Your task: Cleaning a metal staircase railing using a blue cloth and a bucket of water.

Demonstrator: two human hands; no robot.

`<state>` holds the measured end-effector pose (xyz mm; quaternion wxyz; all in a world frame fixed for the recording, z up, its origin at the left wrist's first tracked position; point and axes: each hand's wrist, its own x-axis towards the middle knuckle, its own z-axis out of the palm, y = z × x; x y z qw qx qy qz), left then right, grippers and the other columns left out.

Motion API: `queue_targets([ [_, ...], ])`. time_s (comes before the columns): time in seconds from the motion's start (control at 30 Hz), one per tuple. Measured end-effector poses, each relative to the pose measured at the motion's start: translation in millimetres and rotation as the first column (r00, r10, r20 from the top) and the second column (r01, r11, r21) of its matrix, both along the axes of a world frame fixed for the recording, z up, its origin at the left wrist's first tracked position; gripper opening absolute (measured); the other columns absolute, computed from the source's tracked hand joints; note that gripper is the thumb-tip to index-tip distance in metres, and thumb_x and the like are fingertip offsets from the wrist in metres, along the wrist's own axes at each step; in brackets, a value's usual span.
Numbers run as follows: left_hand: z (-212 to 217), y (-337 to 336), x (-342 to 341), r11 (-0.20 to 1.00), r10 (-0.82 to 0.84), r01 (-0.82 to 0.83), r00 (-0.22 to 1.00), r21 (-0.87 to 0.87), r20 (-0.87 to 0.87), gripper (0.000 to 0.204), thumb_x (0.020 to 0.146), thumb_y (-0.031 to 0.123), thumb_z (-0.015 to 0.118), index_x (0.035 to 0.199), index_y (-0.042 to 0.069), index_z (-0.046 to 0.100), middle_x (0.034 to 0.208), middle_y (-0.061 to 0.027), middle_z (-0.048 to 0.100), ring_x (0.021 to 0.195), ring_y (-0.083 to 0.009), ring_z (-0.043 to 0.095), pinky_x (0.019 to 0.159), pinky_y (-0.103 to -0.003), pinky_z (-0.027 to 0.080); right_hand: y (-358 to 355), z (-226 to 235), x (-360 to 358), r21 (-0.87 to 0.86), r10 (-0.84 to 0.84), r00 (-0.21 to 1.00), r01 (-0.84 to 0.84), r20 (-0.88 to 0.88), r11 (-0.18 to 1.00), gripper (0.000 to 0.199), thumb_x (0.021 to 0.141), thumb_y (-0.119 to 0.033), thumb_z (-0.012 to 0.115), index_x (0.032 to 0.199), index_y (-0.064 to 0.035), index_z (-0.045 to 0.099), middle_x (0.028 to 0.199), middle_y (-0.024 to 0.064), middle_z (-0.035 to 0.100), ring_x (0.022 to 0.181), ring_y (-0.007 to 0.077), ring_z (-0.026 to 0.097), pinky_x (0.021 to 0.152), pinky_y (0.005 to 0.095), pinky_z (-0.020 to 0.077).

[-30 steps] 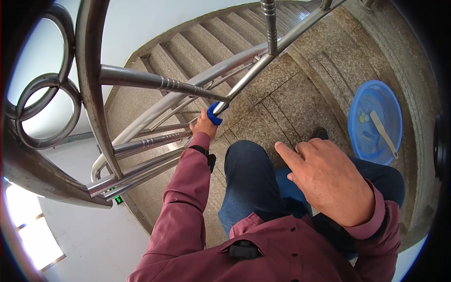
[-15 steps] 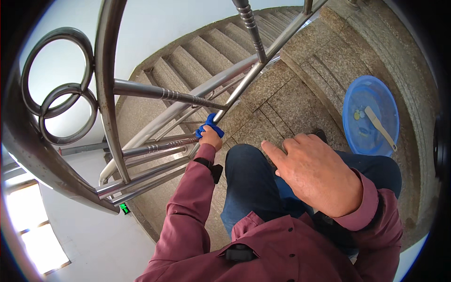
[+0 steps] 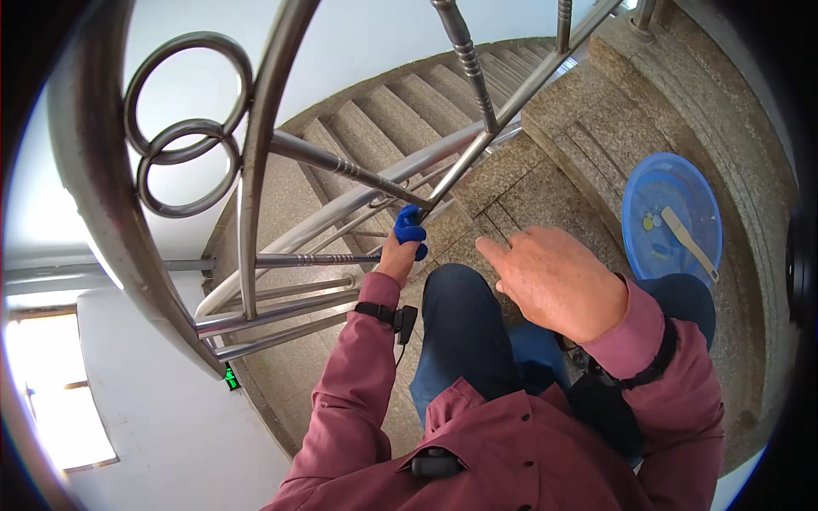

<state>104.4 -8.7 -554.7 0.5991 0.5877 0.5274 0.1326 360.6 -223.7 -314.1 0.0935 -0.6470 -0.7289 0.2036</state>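
Note:
A bunched blue cloth (image 3: 411, 232) is in my left hand (image 3: 397, 259), whose fingers are closed round it. The cloth is pressed on the slanting lower steel rail (image 3: 455, 174), just below where a ringed baluster (image 3: 341, 168) joins it. Part of the fingers is hidden by the cloth and the rail. Over my knees hangs my right hand (image 3: 558, 281), back upward, index finger stretched out and the others loosely bent. It appears to hold nothing and touches neither rail nor basin.
On the stone steps at right stands a blue plastic basin (image 3: 682, 180) with a pale flat-handled tool (image 3: 690, 243) in it. Two joined steel rings (image 3: 189, 128) fill the railing at left. Stone stairs (image 3: 383, 115) curve behind it. A bright window (image 3: 60, 387) is lower left.
The whole view has shifted, so the railing sits farther right. My left hand and the cloth have moved slightly up the rail toward the baluster joint. My right hand stays raised over my knees.

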Motion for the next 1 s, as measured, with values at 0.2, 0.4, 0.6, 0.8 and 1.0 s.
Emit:
queue_targets([
  [0.2,41.3,-22.4,-1.7,0.954,0.284,-0.247,0.927,-0.173,0.246,0.04,0.108,0.026,0.066,0.146,0.013,0.063,0.127,-0.0024,0.071,0.11,-0.0189,0.07,0.091,-0.038,0.058,9.2,-1.2,-1.2,0.055,0.015,0.998,-0.012,-0.058,0.998,0.048,0.095,-0.02,0.078,0.135,-0.0006,0.061,0.092,0.0207,0.073,0.093,0.0407,0.073,0.082,0.0516,0.0571],
  [0.4,99.7,-47.3,-0.3,0.948,0.316,-0.258,0.828,-0.186,0.463,0.031,0.112,0.023,0.059,0.14,0.013,0.066,0.129,-0.0046,0.072,0.11,-0.0181,0.071,0.088,-0.037,0.057,20.3,-8.5,-5.7,0.186,0.021,0.999,-0.016,-0.025,0.982,0.034,0.091,-0.019,0.079,0.116,-0.0013,0.066,0.084,0.0213,0.073,0.083,0.0411,0.075,0.074,0.0527,0.0593],
  [0.6,208.3,-60.1,9.1,0.877,-0.17,-0.106,0.844,0.469,0.508,0.02,0.113,0.016,0.055,0.126,0.006,0.066,0.111,-0.0055,0.065,0.096,-0.0156,0.069,0.077,-0.032,0.052,33.4,-3.2,-8.2,0.058,0.051,0.997,-0.047,-0.057,0.997,0.049,0.095,-0.023,0.076,0.137,-0.0014,0.062,0.093,0.0269,0.074,0.093,0.0478,0.073,0.082,0.0582,0.0571],
  [0.8,256.3,-44.7,35.4,0.702,-0.234,-0.138,0.882,0.698,0.409,0.017,0.115,0.013,0.051,0.115,0.003,0.065,0.103,-0.0053,0.057,0.083,-0.0149,0.064,0.075,-0.03,0.051,42.9,-7.0,-8.1,0.072,0.047,0.999,-0.047,0.003,0.996,0.05,0.095,-0.024,0.074,0.14,-0.0024,0.062,0.093,0.0264,0.075,0.094,0.0477,0.073,0.083,0.0584,0.057],
  [1.0,273.7,-18.7,80.6,0.726,0.078,-0.458,0.796,0.512,0.601,0.025,0.115,0.025,0.055,0.106,0.004,0.064,0.089,-0.0019,0.057,0.076,-0.0102,0.054,0.065,-0.029,0.047,42.3,-17.4,-9.5,0.174,0.048,0.999,-0.044,-0.022,0.984,0.048,0.093,-0.023,0.075,0.136,-0.0025,0.065,0.094,0.024,0.076,0.093,0.0452,0.074,0.08,0.0583,0.0582],
])
